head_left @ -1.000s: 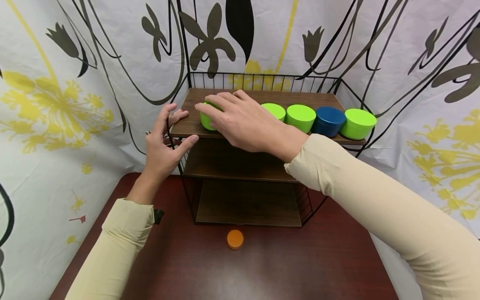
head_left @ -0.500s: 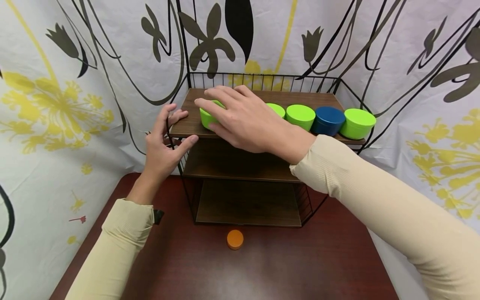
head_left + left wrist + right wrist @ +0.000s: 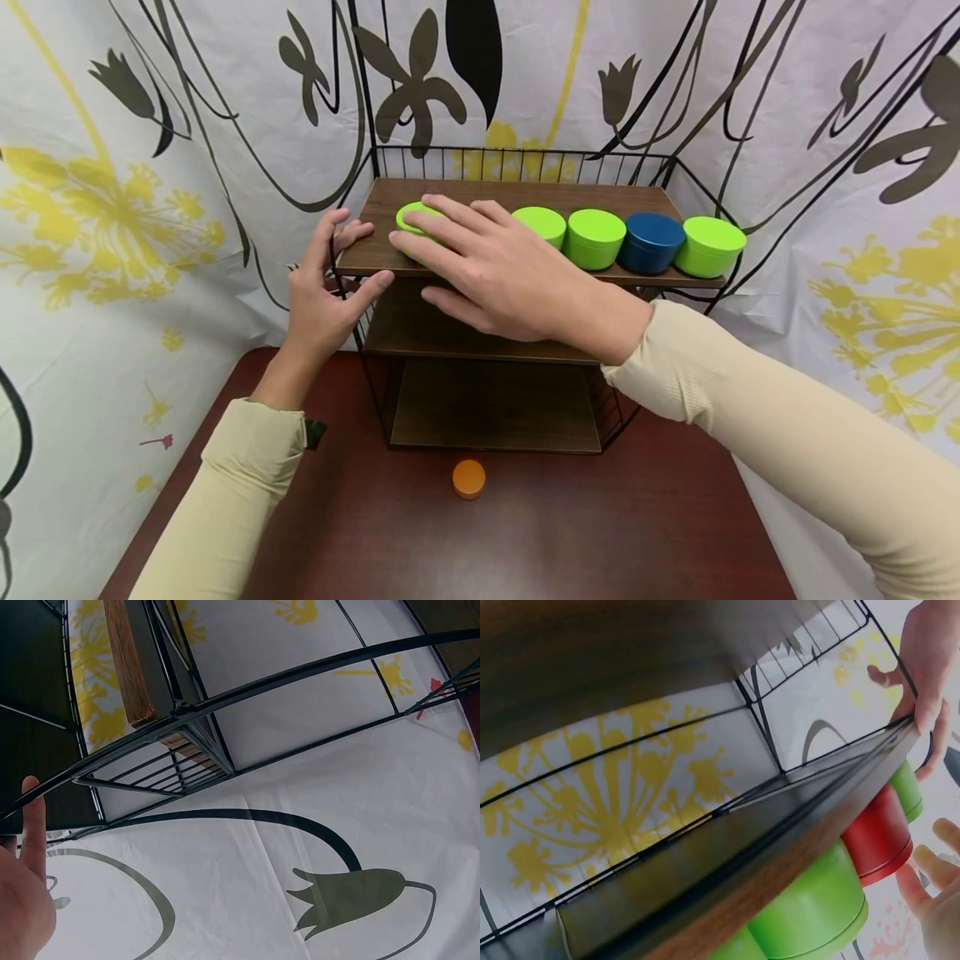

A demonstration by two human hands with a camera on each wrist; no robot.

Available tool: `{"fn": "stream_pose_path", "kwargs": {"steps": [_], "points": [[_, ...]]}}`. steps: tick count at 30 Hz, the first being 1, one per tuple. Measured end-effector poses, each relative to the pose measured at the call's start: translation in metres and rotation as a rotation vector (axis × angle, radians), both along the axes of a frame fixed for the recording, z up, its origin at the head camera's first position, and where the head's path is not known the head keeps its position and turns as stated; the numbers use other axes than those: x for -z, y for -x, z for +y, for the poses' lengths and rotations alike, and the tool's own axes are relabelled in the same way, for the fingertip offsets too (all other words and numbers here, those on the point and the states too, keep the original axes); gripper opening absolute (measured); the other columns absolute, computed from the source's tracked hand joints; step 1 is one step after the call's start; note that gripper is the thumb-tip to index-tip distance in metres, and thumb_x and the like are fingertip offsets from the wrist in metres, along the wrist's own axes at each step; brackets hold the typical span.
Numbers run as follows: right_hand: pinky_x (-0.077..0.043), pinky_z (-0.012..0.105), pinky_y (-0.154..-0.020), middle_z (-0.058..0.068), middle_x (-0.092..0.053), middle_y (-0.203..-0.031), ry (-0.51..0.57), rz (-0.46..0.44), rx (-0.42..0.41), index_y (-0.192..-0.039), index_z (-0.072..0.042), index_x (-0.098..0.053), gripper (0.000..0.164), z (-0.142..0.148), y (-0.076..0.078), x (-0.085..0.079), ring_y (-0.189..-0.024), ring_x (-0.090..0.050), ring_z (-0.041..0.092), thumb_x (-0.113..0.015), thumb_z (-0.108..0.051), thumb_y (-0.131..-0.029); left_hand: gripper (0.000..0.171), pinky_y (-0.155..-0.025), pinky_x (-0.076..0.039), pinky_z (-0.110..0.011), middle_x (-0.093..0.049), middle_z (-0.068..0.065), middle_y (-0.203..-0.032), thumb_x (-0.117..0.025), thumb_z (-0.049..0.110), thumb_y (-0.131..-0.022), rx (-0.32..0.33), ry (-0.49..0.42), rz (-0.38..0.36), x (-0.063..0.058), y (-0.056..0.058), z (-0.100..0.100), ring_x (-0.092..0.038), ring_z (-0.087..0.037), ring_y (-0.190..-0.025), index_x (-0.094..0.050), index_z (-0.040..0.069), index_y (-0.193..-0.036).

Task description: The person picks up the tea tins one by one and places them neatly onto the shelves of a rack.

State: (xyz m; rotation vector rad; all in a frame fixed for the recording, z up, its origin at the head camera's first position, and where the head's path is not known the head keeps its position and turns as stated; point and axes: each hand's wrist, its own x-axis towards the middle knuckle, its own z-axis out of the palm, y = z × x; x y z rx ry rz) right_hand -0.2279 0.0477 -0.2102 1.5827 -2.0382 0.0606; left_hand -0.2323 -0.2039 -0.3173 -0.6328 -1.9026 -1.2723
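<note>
My left hand holds the left front corner of a wood-and-wire shelf rack, thumb at the front edge and fingers around the black frame. Over the top shelf, my right hand has its fingers extended, the thumb low and apart. Its fingertips overlap the leftmost green tub in the head view. A red tub, hidden behind the right hand from above, shows close to these fingertips in the right wrist view. Right of it stand a green tub, another green tub, a blue tub and a green tub.
On the dark red table, a small orange lidded pot sits in front of the rack. A low wire rail runs along the top shelf's back. Behind hangs a white patterned curtain.
The right hand has drawn back a little toward the front and right. Its thumb has come away from the leftmost green tub and its fingers have spread. The left hand keeps its place.
</note>
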Motion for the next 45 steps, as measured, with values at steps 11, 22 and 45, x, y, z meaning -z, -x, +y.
{"fn": "stream_pose_path", "kwargs": {"steps": [11,22,45], "points": [[-0.036,0.05,-0.107,0.017,-0.048,-0.148,0.01,0.011,-0.073,-0.146,-0.007,-0.048,0.058,0.007,-0.019,0.021,-0.141,-0.039,0.028,-0.063,-0.034,-0.097,0.074,-0.061,-0.048,-0.015,-0.066,-0.008,-0.13,-0.081,0.004,-0.082,0.002,0.0,0.01,0.001,0.0,0.0,-0.062,-0.015,-0.109,-0.044,0.008,-0.145],[-0.037,0.048,-0.108,0.014,-0.046,-0.151,-0.029,0.019,-0.083,-0.146,-0.01,-0.049,0.055,0.014,-0.036,0.042,-0.143,-0.037,0.026,-0.059,-0.036,-0.099,0.077,-0.06,-0.047,-0.015,-0.066,-0.008,-0.129,-0.082,-0.002,-0.078,-0.019,0.003,-0.003,0.001,0.0,0.0,-0.062,-0.016,-0.111,-0.044,0.007,-0.145],[-0.04,0.045,-0.106,0.013,-0.043,-0.153,-0.115,-0.054,-0.104,-0.148,-0.012,-0.047,0.058,0.024,-0.052,0.108,-0.144,-0.034,0.026,-0.06,-0.04,-0.098,0.078,-0.06,-0.048,-0.016,-0.066,-0.006,-0.13,-0.081,-0.003,-0.078,-0.018,0.025,-0.002,0.001,0.001,-0.001,-0.061,-0.021,-0.115,-0.044,0.009,-0.146]]}}
